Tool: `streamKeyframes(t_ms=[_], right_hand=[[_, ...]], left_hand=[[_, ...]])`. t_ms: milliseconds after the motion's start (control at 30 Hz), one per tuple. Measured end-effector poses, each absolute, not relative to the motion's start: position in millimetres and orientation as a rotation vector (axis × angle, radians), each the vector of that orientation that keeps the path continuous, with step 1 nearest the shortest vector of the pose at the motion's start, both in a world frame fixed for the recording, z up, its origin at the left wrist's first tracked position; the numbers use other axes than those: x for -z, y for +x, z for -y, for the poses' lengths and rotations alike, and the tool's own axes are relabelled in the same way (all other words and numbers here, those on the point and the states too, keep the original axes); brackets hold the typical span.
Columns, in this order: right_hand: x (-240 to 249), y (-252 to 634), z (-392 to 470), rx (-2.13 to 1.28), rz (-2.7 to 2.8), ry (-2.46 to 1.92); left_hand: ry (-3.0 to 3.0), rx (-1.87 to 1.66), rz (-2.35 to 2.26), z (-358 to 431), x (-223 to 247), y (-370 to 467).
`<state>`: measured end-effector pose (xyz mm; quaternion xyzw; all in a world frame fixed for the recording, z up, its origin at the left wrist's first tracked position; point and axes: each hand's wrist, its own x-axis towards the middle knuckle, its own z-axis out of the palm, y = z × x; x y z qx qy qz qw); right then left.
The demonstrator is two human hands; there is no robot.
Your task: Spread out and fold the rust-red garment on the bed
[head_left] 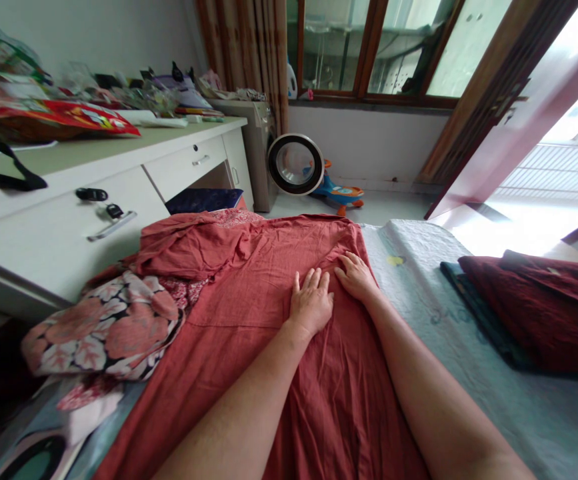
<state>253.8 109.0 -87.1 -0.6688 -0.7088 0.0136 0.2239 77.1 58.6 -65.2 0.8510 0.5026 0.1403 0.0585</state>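
Observation:
A large red garment (pixel 249 293) is spread over the light blue bed cover (pixel 419 267), wrinkled in places and bunched at its far left. My left hand (pixel 312 301) lies flat on the middle of the cloth, fingers slightly apart. Just to its right, my right hand (pixel 357 275) rests on the garment near its right edge, fingers extended. The two hands are close together and neither grips anything. Beside the red cloth on the left lies a floral fabric (pixel 109 327).
Folded dark red clothes (pixel 533 307) lie on the bed at the right. A white desk (pixel 119 173) with cluttered top stands at the left. Beyond the bed are a washing machine with its round door (pixel 296 165) open and a blue and orange toy (pixel 339 191).

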Motion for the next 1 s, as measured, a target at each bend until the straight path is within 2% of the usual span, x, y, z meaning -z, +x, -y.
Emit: streamKeyframes(t_ms=[1000], right_hand=[[85.1, 249.7, -108.8, -0.025, 1.915, -1.867]], left_hand=[[2.567, -0.364, -1.546, -58.7, 63.4, 79.0]])
